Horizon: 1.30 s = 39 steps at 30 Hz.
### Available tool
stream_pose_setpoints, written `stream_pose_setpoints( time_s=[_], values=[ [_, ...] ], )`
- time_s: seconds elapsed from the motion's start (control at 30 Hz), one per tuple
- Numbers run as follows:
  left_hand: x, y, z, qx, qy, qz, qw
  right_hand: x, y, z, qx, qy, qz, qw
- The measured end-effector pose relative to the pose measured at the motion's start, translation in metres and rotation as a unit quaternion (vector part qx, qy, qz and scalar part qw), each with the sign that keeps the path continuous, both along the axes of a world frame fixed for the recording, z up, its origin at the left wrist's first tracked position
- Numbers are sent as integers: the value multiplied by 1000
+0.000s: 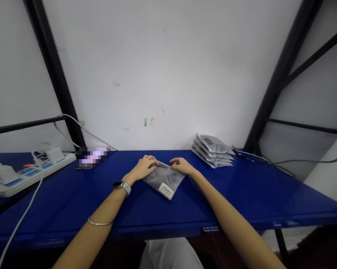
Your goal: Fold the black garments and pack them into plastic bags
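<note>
A frosted bag (164, 181) is being held flat near the middle of the table's (241, 198) back edge, its label turned toward the person. Its top corners are being gripped, steadying it, by the left hand (142, 168) and the right hand (181, 166), narrowly closed, while a stack of bags (213, 152) is being left clear by the back edge.

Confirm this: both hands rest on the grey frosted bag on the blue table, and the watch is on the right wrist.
Wrong on one point: the watch is on the left wrist, not the right, as the head view shows. The rest stands: the left hand and right hand both rest on the grey frosted bag on the blue table.
</note>
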<state>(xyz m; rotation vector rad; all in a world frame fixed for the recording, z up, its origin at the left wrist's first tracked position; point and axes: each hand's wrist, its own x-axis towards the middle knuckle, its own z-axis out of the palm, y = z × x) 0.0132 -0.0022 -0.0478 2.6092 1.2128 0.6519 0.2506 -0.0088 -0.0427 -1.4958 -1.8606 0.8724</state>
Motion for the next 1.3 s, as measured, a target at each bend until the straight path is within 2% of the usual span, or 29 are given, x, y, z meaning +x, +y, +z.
stream_pose_setpoints(
  time_s=[0.1, 0.2, 0.33, 0.43, 0.53, 0.63, 0.73, 0.83, 0.93, 1.07, 1.3],
  values=[
    [1, 0, 0, 2, 0, -1, 1000, -2, -7, 5, -56, 69, 11, 996],
    [3, -3, 1, -4, -5, 14, 1000, -4, -12, 7, -83, 98, 41, 991],
    [5, -6, 3, 9, -25, 46, 999, -8, -13, 4, -87, 106, 60, 989],
    [5, -2, 2, 22, -71, 97, 993, -11, -12, 3, -70, 139, 65, 986],
    [4, 4, 2, -8, -166, 133, 977, -13, -13, 8, 12, 140, 90, 986],
    [2, 6, 4, -95, -284, 124, 946, -13, -15, 15, 174, 30, 95, 980],
    [1, 2, 10, -186, -385, 104, 898, -12, -18, 20, 323, -116, 61, 937],
    [2, -4, 16, -242, -439, 79, 862, -12, -22, 22, 407, -188, 31, 893],
    [3, -8, 20, -243, -445, 49, 861, -13, -28, 25, 465, -199, 1, 863],
    [8, -12, 23, -205, -472, 8, 857, -15, -35, 28, 512, -178, -51, 839],
    [20, -23, 24, -173, -470, -25, 865, -19, -37, 27, 547, -133, -111, 819]
  ],
)
